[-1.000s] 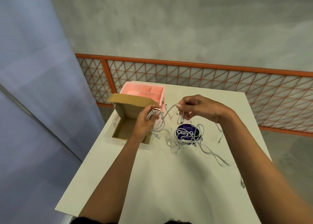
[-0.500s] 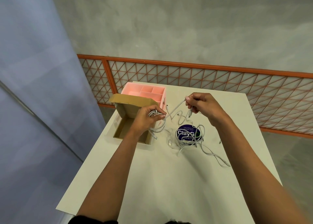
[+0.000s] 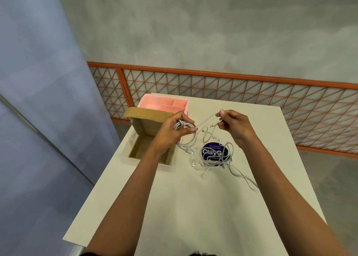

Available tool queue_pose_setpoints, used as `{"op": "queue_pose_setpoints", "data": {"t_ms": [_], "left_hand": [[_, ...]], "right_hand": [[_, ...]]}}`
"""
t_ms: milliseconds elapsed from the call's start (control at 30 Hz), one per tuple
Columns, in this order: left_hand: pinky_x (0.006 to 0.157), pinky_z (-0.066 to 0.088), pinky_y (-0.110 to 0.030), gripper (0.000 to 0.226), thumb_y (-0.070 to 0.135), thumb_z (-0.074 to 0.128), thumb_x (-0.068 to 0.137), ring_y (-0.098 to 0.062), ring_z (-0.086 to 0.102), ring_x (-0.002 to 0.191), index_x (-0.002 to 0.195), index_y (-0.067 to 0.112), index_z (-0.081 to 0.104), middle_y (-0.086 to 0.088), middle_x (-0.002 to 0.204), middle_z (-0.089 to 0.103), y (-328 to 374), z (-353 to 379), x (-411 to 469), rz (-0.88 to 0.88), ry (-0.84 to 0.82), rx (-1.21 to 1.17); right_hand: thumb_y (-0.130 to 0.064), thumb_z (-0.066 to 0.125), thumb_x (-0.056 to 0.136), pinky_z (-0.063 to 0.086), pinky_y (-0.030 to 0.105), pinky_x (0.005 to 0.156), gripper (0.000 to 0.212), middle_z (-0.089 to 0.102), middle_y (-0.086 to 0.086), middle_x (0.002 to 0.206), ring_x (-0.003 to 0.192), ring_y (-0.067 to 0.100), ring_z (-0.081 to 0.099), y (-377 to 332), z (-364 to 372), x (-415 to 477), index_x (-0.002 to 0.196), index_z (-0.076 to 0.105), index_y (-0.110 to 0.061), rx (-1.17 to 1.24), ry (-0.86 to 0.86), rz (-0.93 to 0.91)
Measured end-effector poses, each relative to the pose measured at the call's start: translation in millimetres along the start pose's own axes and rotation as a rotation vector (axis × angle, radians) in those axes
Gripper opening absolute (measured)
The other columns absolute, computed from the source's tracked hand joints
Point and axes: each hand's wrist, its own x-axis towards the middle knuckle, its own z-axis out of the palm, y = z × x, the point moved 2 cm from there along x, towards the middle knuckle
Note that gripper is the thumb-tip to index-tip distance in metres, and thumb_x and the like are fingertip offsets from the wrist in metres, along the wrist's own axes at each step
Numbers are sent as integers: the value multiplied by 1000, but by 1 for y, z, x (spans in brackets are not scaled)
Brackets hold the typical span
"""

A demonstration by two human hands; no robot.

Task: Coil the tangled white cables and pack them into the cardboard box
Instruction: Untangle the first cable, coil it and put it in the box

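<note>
in the head view, a white coil (image 3: pixel 186 134) was gripped in the left hand (image 3: pixel 171 132), whose fingers and thumb were curled round its loops. the coil was held in the air over the right edge of the box (image 3: pixel 143 151), and its lower loops hung below the hand. from the coil a single cable (image 3: pixel 205 121) ran up and to the right to the right hand (image 3: pixel 233 125), where it was pinched between thumb and fingertips close to its end; the other fingers of that hand were curled in. both hands were raised above the surface (image 3: pixel 193 207) and kept a little apart.

the box was set open on the left part of the surface, with its flap raised at the far side. a loose tangle (image 3: pixel 222 160) of further white cables was spread on the surface just right of the box, over a dark round sticker (image 3: pixel 210 151) marked "claygo". a plug (image 3: pixel 193 164) was seen at the tangle's left edge, and one strand was trailed toward the near right. a pink tray (image 3: pixel 164 103) with compartments was placed just behind the box flap. beyond the surface an orange railing (image 3: pixel 232 85) and a grey wall (image 3: pixel 193 33) were seen.
</note>
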Motion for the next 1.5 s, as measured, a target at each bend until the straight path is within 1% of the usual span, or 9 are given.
{"op": "queue_pose_setpoints", "data": {"t_ms": [233, 400, 667, 800, 1000, 1133, 1300, 1400, 1500], "left_hand": [[39, 34, -21, 15, 6, 71, 81, -5, 48, 52, 86, 12, 57, -6, 89, 66, 2, 9, 2, 22, 70, -8], [38, 36, -21, 16, 6, 71, 81, -5, 48, 49, 84, 13, 57, -15, 92, 65, 0, 9, 6, 14, 87, -41], [38, 38, -21, 17, 6, 72, 81, -15, 54, 60, 82, 15, 58, -7, 83, 65, -6, 7, 10, 6, 95, -61], [39, 38, -20, 18, 7, 72, 81, -12, 56, 62, 80, 18, 58, -7, 84, 65, -11, 5, 11, 2, 107, -37], [41, 39, -19, 16, 10, 74, 80, -7, 57, 60, 82, 15, 59, -7, 84, 64, -24, 3, 7, 6, 145, -59], [46, 46, -20, 14, 7, 72, 81, -11, 60, 70, 84, 13, 59, -2, 84, 65, -25, 3, 7, 30, 153, -16], [42, 43, -23, 15, 10, 73, 82, -4, 57, 59, 89, 10, 59, 0, 84, 64, -28, 3, 8, 21, 135, 37], [44, 43, -25, 17, 8, 74, 81, -7, 59, 62, 90, 6, 60, -1, 84, 65, -31, 1, 8, 27, 156, 52], [47, 44, -27, 17, 8, 75, 78, -15, 60, 70, 84, 11, 59, 3, 81, 64, -33, -1, 8, 33, 184, 48]], "right_hand": [[-3, 52, 95, 54, 15, 58, 14, 65, 4, 90, 55, 5, 64, 20, 1, -3, 88, 64, -4, 71, 1, 65], [-3, 54, 93, 56, 17, 60, 13, 63, 11, 78, 57, 8, 67, 28, 12, -12, 102, 62, 3, 43, 6, 104], [-4, 58, 92, 55, 18, 62, 9, 65, 6, 75, 60, 6, 65, 32, 36, -20, 88, 65, -4, 117, -134, 231], [-6, 60, 90, 50, 22, 68, 10, 67, 1, 70, 63, 10, 62, 37, 41, -23, 83, 66, -11, 96, -185, 287], [-20, 41, 101, 47, 30, 87, 26, 69, 3, 90, 85, 16, 63, 39, 49, -27, 95, 65, -12, 195, -354, 353], [-21, 62, 89, 40, 27, 81, 3, 63, -7, 79, 80, 9, 56, 37, 52, -31, 91, 63, -19, 94, -422, 361], [-4, 64, 85, 45, 26, 76, 14, 60, -3, 76, 76, 10, 56, 31, 54, -27, 94, 59, -14, -88, -417, 333], [2, 62, 84, 52, 22, 68, 11, 63, 6, 81, 76, 14, 61, 23, 54, -27, 88, 63, -9, -241, -415, 291], [3, 70, 79, 56, 25, 71, 11, 63, 15, 87, 76, 22, 64, 14, 53, -27, 85, 63, -2, -351, -362, 276]]}}
